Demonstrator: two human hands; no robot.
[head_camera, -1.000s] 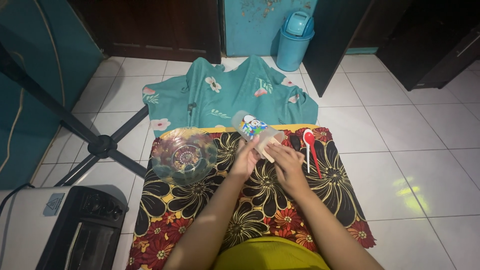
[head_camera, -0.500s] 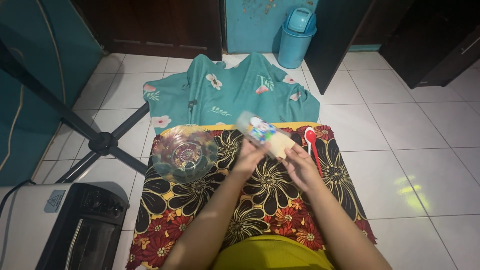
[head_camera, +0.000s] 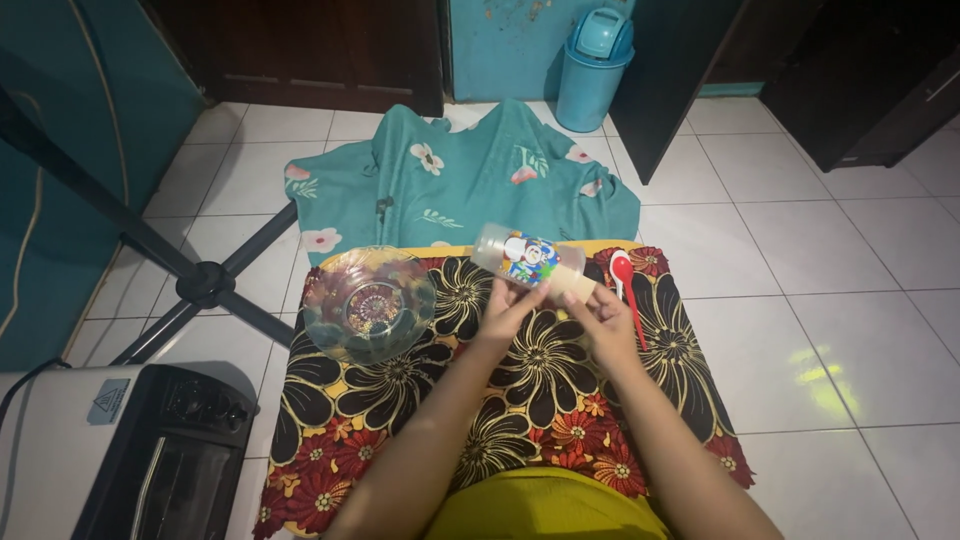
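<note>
A clear plastic bottle (head_camera: 527, 262) with a colourful label lies tilted sideways above a floral cloth (head_camera: 400, 400), cap end toward the left. My left hand (head_camera: 508, 312) holds it from below near the middle. My right hand (head_camera: 603, 318) grips its base end on the right. A clear glass bowl (head_camera: 368, 303) sits on the cloth to the left of my hands. A red spoon (head_camera: 627, 285) lies on the cloth just right of my right hand.
A teal flowered garment (head_camera: 460, 185) is spread on the white tiles beyond the cloth. A black stand with legs (head_camera: 205, 283) is at left, a small oven (head_camera: 130, 450) at lower left, a blue bin (head_camera: 595, 65) at the back.
The bottle has been tipped from more upright to lying nearly sideways, cap end to the left. Both hands stayed on it and shifted slightly right.
</note>
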